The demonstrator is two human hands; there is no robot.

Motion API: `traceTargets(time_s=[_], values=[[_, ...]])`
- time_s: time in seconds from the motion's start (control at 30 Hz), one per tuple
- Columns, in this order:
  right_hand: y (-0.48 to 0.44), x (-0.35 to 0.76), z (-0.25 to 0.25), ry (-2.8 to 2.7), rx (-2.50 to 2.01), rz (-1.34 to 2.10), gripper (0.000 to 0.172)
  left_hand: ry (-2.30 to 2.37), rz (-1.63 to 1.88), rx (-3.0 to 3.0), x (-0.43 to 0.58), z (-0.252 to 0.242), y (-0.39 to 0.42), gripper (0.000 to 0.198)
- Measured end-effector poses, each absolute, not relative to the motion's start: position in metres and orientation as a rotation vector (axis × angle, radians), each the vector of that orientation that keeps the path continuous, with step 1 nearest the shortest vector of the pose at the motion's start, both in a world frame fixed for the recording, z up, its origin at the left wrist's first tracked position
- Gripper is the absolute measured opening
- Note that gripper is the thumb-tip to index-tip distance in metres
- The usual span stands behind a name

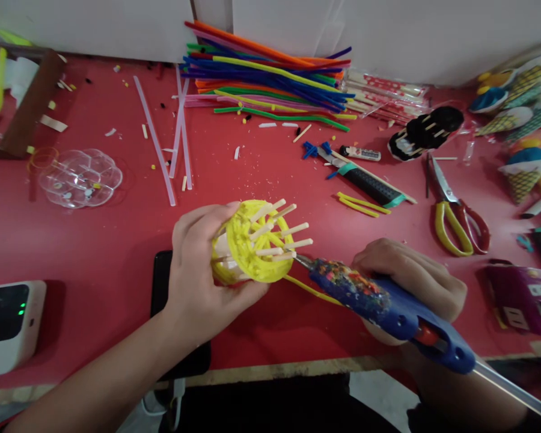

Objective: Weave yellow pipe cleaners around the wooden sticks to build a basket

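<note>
I have left fingers (207,224) half-curled round yellow pipe-cleaner piece (242,255) — wooden sticks (296,230) pointing away | right fingers (390,258) wrapped on blue glue gun (379,307)

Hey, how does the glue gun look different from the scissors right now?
The glue gun is gripped in the right hand, while the scissors lie on the red table with no hand on them. The glue gun's body is blue; the scissors have one yellow handle and one red. The glue gun is crusted with colourful residue near its nozzle, whereas the scissors' blades look fairly clean. Both have metal tips.
</note>
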State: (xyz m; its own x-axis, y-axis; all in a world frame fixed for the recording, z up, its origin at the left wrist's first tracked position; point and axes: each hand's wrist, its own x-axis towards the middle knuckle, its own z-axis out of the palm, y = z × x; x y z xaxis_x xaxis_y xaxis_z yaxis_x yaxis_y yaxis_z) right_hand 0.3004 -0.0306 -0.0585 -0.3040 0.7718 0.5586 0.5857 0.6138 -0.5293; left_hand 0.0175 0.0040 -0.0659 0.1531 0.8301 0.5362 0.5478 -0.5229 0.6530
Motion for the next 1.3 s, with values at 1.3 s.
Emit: traceTargets(time_s=[1.3], values=[[-0.028, 0.295, -0.045, -1.974, -0.959, 0.373, 0.007, 0.885, 1.094, 1.597, 0.019, -0.061, -0.001, 0.085]])
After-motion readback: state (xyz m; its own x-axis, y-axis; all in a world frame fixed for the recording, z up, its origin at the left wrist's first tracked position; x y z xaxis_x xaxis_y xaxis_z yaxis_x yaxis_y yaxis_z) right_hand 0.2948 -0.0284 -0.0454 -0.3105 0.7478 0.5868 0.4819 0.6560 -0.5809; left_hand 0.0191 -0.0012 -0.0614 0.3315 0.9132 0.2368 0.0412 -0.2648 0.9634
